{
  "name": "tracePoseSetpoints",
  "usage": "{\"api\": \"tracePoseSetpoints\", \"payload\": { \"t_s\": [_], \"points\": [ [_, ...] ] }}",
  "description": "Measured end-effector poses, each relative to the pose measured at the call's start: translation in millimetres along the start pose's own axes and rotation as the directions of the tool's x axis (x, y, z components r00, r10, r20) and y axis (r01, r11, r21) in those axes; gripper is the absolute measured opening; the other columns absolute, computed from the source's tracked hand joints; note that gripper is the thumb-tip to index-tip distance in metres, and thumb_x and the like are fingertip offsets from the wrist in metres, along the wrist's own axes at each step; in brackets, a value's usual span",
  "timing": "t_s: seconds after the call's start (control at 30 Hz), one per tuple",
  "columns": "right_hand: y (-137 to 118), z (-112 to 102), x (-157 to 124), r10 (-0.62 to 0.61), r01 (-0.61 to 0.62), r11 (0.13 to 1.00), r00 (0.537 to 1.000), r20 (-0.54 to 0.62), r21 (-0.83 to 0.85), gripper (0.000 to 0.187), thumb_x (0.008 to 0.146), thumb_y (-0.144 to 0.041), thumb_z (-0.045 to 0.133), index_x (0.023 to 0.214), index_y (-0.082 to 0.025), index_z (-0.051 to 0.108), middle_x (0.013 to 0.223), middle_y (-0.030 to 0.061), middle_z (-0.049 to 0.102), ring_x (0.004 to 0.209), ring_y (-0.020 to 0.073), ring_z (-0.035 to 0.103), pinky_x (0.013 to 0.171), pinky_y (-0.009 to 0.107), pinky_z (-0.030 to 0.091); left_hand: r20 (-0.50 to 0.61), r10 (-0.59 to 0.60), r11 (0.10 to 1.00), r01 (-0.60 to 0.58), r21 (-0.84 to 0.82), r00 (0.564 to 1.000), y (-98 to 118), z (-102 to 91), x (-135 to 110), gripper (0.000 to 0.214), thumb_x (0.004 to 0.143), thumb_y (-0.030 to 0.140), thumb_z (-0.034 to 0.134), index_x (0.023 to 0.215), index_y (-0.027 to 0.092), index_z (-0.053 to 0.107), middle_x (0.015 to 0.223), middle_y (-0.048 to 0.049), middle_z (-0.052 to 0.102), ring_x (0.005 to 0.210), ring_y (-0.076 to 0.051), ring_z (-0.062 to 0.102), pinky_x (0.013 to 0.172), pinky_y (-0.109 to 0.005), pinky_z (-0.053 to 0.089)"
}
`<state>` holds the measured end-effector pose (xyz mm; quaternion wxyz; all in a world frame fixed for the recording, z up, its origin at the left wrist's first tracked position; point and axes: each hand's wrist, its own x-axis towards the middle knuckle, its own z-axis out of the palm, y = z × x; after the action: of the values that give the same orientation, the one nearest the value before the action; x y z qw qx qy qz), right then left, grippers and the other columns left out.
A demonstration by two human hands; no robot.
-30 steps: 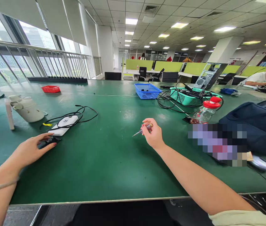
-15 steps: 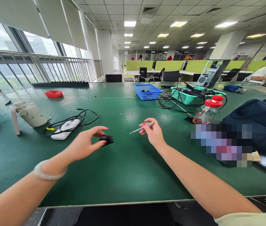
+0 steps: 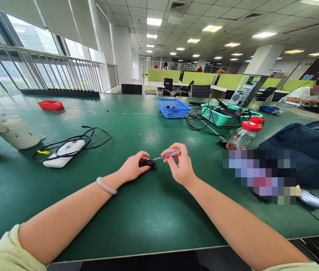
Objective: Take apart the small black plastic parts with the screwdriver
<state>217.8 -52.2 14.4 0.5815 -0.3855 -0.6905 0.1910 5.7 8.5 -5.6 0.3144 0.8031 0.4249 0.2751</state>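
Near the middle of the green table [image 3: 148, 214], my left hand [image 3: 132, 166] is closed on a small black part [image 3: 151, 164], its thumb and fingers on either side. The part is low on the table and partly hidden by the fingers; its exact kind does not show. My right hand [image 3: 180, 165] grips a screwdriver [image 3: 172, 154] by its clear, purplish handle. The thin metal shaft points left, and its tip meets the top of the black part or sits just over it; I cannot tell which.
To the left are a white device [image 3: 63, 153] with a black cable, a cream jug [image 3: 17, 131] and a red tray [image 3: 50, 105]. Further back stand a blue basket [image 3: 173, 109] and a green basket [image 3: 218, 116] of cables. A red-lidded jar [image 3: 242, 135] and dark bag [image 3: 303, 154] lie right.
My left hand has moved right with the black part and lowered it towards the table. The screwdriver tip has come to the part. The view has shifted slightly.
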Motion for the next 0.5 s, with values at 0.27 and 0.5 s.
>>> {"api": "tracePoseSetpoints", "payload": {
  "t_s": [0.27,0.5],
  "points": [
    [-5.3,3.7,-9.8,-0.270,0.305,0.939,0.940,0.208,-0.161,0.017,0.096,-0.021,0.047,0.112,-0.027,0.043,0.093,0.0041,0.071,0.076,0.0172,0.070,0.072,0.034,0.058,0.007,-0.005,1.000,0.005,-0.012,1.000,2.2,0.6,-1.4,0.046,0.073,0.025,0.076,0.117,0.026,0.062,0.113,-0.0076,0.075,0.109,-0.025,0.070,0.104,-0.044,0.053],
    [-1.5,10.0,-11.7,-0.595,0.775,0.585,0.610,0.523,-0.238,0.024,0.089,-0.008,0.045,0.107,-0.023,0.050,0.084,0.0045,0.068,0.067,0.0173,0.060,0.063,0.031,0.049,0.000,0.025,0.999,-0.025,0.049,1.000,4.6,0.3,-1.9,0.036,0.073,0.023,0.074,0.108,0.024,0.069,0.113,-0.0061,0.076,0.107,-0.025,0.070,0.102,-0.043,0.053]
  ]
}}
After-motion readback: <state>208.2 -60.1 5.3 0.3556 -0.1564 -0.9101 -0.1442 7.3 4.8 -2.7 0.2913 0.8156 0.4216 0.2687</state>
